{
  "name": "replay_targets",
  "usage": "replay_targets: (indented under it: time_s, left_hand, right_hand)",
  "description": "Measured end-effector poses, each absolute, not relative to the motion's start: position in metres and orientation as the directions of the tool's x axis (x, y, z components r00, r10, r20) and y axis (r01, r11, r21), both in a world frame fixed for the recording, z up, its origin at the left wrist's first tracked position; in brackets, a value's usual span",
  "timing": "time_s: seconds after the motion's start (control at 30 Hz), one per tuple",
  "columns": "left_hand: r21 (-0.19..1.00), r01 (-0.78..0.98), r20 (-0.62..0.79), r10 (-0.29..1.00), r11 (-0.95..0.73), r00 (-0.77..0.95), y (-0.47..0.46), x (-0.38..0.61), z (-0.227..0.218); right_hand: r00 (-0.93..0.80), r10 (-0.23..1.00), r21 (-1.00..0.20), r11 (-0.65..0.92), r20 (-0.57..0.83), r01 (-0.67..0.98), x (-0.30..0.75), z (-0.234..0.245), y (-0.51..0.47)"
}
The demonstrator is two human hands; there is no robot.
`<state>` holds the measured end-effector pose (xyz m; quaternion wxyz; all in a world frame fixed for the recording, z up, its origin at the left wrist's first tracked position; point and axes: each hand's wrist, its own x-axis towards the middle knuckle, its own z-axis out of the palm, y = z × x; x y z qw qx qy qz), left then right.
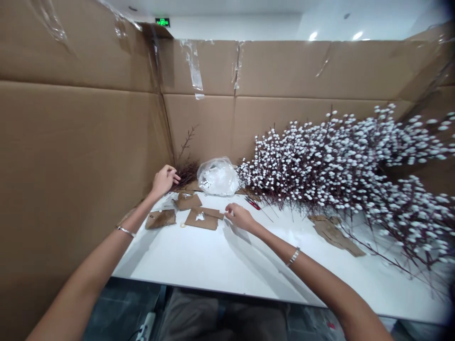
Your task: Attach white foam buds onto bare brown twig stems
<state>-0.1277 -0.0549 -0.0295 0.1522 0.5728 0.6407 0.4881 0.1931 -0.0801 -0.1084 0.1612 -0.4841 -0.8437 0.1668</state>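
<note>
Left hand (165, 181) is at the dark twigs (187, 174), far left on the counter (199, 258), grip unclear, right hand (241, 218) loosely open beside cardboard (210, 222); parting twigs singly should limit snagging.

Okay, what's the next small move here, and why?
I'd probably have the left hand pinch one of the dark twigs: it is right beside them, while the right hand is farther off, beside a cardboard piece.

The right edge cuts off the white-budded branches (341, 161); whether the left grip (164, 180) touches the dark twigs (189, 173) is unclear.
</note>
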Motion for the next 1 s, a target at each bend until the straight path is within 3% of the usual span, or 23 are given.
replay_targets:
  time_s: [0.23,0.47,0.6,0.73,1.0]
  left_hand:
    - [0.886,0.366,0.351,0.928,-0.286,-0.125,-0.085,-0.077,-0.096]
    - [0.921,0.271,0.324,0.938,-0.282,-0.126,-0.089,-0.072,-0.112]
    - [0.924,0.23,0.344,0.926,-0.304,-0.157,-0.088,-0.075,-0.109]
    - [0.928,0.16,0.359,0.922,-0.336,-0.148,-0.082,-0.07,-0.092]
    - [0.895,0.012,0.445,0.888,-0.446,-0.118,-0.07,-0.036,-0.025]
  right_hand:
    - [-0.409,0.912,-0.544,0.351,0.015,0.762,0.166,-0.145,-0.055]
    - [-0.428,0.903,-0.75,0.3,0.025,0.589,0.168,-0.155,-0.047]
    - [-0.449,0.887,-0.89,0.284,0.104,0.356,0.169,-0.142,-0.046]
    - [-0.403,0.891,-0.952,0.279,0.209,0.125,0.164,-0.114,-0.044]
    - [-0.152,0.851,-0.862,0.481,0.503,-0.16,0.139,-0.031,-0.032]
